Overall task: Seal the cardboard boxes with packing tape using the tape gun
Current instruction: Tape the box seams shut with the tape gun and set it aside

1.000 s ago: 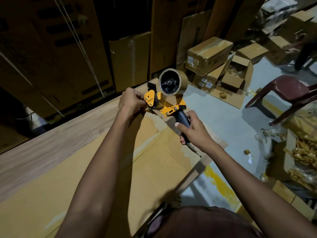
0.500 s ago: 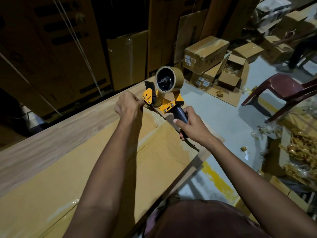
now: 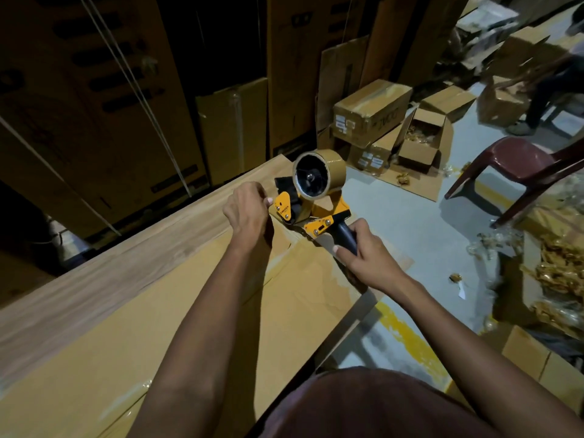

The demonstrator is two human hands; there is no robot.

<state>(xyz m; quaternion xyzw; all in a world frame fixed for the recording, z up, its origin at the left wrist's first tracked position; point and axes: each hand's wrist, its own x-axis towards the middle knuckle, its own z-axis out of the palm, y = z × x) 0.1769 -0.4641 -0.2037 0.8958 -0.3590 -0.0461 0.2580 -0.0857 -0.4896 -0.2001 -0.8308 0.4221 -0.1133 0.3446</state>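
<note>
nearest the camera, a dark reddish shape (image 3: pixel 379 406) fills the bottom edge, too blurred to identify. both forearms reach out over a large flat cardboard box (image 3: pixel 158 311), whose near and left parts run off the frame. the right hand (image 3: pixel 366 256) is wrapped round the black handle of the tape gun (image 3: pixel 311 200), hiding most of the grip. the left hand (image 3: pixel 246 210) sits curled just beside the gun's yellow front plate; whether it pinches tape or only presses the box cannot be told. the gun stands at the box's far right corner, its long axis running from handle at near right to nose at far left, roll of tape (image 3: pixel 319 172) on top. beyond, smaller boxes (image 3: pixel 373 105) and a maroon chair (image 3: pixel 512 159) stand dim on the floor.
</note>
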